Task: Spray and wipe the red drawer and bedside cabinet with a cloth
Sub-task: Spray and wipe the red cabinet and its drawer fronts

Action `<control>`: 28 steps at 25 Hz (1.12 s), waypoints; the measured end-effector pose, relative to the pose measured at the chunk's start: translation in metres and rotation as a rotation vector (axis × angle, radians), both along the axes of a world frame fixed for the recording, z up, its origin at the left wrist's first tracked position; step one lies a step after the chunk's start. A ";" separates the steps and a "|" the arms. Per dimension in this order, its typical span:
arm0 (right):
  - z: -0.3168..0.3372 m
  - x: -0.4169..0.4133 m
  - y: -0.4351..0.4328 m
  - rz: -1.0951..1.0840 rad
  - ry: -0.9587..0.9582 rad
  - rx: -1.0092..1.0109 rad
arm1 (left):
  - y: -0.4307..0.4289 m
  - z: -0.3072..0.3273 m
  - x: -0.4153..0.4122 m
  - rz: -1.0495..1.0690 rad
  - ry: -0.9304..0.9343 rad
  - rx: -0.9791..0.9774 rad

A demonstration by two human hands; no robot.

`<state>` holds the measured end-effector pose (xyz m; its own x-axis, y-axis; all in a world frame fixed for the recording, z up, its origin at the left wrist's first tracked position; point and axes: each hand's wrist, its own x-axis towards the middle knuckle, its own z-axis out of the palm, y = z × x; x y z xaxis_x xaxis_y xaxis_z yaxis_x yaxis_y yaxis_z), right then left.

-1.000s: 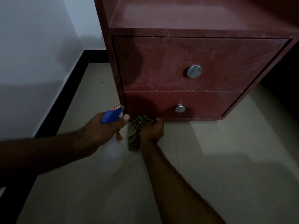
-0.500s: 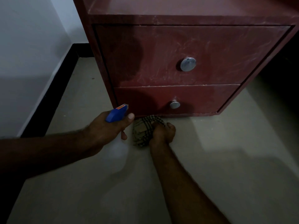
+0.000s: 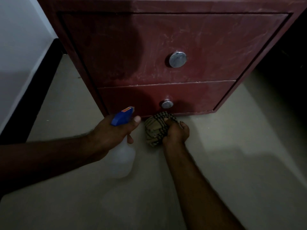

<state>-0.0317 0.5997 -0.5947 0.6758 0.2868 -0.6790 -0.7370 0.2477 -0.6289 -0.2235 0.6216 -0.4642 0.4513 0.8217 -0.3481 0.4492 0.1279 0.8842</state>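
At cabinet foot | left hand (image 3: pixel 114 131) grips white blue-headed plastic spray bottle (image 3: pixel 123 156) | right hand (image 3: pixel 176 133) clutches bunched checked cloth (image 3: pixel 155 128) against red wooden bedside cabinet (image 3: pixel 166 47), below red lower drawer (image 3: pixel 191 97)

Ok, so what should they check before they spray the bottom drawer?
1. Spray bottle held firmly: ok, the left hand grips its neck.
2. Nozzle aimed at the lower drawer: ok, it points toward it.
3. Cloth ready: ok, bunched in the right hand.
4. Cloth out of the spray's way: ok, it sits low, by the bottom edge of the cabinet.
5. Liquid left in the bottle: cannot tell, too dim.
6. Lower drawer closed: ok.
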 end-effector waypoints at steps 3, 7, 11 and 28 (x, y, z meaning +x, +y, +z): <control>-0.001 0.011 -0.005 -0.013 0.009 0.009 | -0.004 -0.001 0.015 -0.013 -0.033 0.003; -0.002 0.035 -0.015 -0.038 0.010 0.005 | -0.013 0.004 0.034 -0.029 -0.072 -0.005; 0.000 0.070 -0.029 -0.061 -0.044 -0.066 | -0.020 0.006 0.044 -0.036 -0.079 -0.017; 0.021 0.143 -0.051 -0.122 0.026 0.006 | -0.034 0.006 0.079 -0.053 -0.062 -0.026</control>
